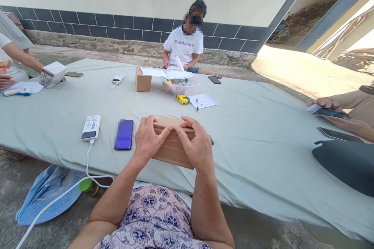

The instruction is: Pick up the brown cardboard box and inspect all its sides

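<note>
At the desk (263, 136), our left hand (143, 140) and right hand (202, 148) grasp a cardboard box (172, 150). Pressing too hard with both thumbs could crease its edge.

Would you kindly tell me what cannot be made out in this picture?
All in the head view:
Inside of the held box: hidden by its walls.
Dark item: mostly behind the right hand.
Writing on the sheet under the pen: too small.
Person at right: cut off by the edge.
</note>
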Demonstrator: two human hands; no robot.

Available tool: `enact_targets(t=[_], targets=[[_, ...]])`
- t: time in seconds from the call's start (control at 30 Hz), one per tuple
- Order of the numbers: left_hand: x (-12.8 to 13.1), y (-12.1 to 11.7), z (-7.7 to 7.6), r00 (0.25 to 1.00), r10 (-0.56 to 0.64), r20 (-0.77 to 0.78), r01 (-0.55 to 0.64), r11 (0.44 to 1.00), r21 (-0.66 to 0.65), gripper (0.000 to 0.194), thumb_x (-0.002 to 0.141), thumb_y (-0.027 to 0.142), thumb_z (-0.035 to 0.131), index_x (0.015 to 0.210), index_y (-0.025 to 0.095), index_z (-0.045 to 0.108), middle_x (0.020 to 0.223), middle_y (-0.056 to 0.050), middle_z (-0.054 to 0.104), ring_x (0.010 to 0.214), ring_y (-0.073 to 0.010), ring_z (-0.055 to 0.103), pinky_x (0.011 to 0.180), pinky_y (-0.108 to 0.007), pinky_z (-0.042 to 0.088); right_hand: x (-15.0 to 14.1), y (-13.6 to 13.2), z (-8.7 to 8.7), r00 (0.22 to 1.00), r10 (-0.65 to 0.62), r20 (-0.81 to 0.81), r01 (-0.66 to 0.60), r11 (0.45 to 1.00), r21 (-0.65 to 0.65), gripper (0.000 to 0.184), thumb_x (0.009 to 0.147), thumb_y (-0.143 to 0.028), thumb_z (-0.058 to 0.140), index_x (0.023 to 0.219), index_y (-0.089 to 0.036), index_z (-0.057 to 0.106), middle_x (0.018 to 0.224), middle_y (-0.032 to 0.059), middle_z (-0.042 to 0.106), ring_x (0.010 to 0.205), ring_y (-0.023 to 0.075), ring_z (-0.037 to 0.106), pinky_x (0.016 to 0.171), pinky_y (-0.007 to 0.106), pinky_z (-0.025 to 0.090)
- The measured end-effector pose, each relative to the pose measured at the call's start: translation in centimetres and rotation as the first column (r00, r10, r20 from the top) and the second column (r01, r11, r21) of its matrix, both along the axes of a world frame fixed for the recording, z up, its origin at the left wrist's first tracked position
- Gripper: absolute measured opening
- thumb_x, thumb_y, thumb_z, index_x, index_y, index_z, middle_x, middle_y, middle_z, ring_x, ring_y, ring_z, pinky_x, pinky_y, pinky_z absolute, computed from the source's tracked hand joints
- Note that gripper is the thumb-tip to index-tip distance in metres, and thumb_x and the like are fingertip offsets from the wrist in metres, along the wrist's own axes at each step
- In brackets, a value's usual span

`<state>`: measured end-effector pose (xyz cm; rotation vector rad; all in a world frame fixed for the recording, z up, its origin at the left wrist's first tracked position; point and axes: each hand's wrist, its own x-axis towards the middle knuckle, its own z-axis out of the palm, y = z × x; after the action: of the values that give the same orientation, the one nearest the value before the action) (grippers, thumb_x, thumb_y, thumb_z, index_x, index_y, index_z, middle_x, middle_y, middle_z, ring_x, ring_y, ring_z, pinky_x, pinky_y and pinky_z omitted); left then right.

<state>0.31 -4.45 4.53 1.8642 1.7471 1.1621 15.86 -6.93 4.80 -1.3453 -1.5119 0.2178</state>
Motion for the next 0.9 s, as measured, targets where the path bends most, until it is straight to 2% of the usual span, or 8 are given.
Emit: enact_targets(t=[0.23,0.63,0.77,0.9], targets=[[-0.2,0.1,-0.3,1.0,-0.016,0.012,0.016,1.0,0.003,0.036,0.085,0.051,0.068,0.103,0.024,0.051,0.114,-0.007,0.061,0.106,-0.0251,0.063,0.083,-0.036,0.048,-0.1,0.0,-0.1,0.998,0.029,0.061,-0.031,0.999,0.026,0.021,0.095,-0.036,0.056,0.107,-0.026,0.07,0.101,0.0072,0.075,0.099,0.0278,0.068,0.095,0.048,0.05],[-1.1,0.0,-0.1,0.996,-0.053,0.067,0.053,0.999,0.007,0.023,0.093,0.045,0.06,0.101,0.025,0.054,0.11,-0.006,0.061,0.098,-0.0223,0.062,0.085,-0.035,0.048,0.4,0.7,-0.1,0.994,0.108,-0.021,-0.107,0.994,0.008,0.031,0.099,-0.034,0.046,0.118,-0.028,0.069,0.103,0.0053,0.077,0.1,0.026,0.069,0.097,0.048,0.05],[-1.2,0.1,-0.3,0.992,-0.075,0.105,0.071,0.997,0.043,0.015,0.098,0.039,0.054,0.1,0.025,0.057,0.108,-0.006,0.062,0.099,-0.0213,0.062,0.087,-0.034,0.048,0.9,0.4,0.0,0.985,0.137,-0.106,-0.142,0.989,-0.046,0.033,0.099,-0.034,0.045,0.123,-0.028,0.067,0.107,0.005,0.077,0.104,0.025,0.069,0.098,0.047,0.051],[-1.3,0.8,-0.4,0.99,-0.083,0.111,0.076,0.995,0.064,0.015,0.099,0.038,0.051,0.099,0.024,0.059,0.106,-0.007,0.063,0.099,-0.0211,0.06,0.086,-0.033,0.047,1.7,0.8,-0.5,0.936,0.187,-0.299,-0.203,0.979,-0.024,0.032,0.1,-0.039,0.048,0.124,-0.028,0.066,0.112,0.005,0.077,0.109,0.0244,0.068,0.101,0.047,0.05]])
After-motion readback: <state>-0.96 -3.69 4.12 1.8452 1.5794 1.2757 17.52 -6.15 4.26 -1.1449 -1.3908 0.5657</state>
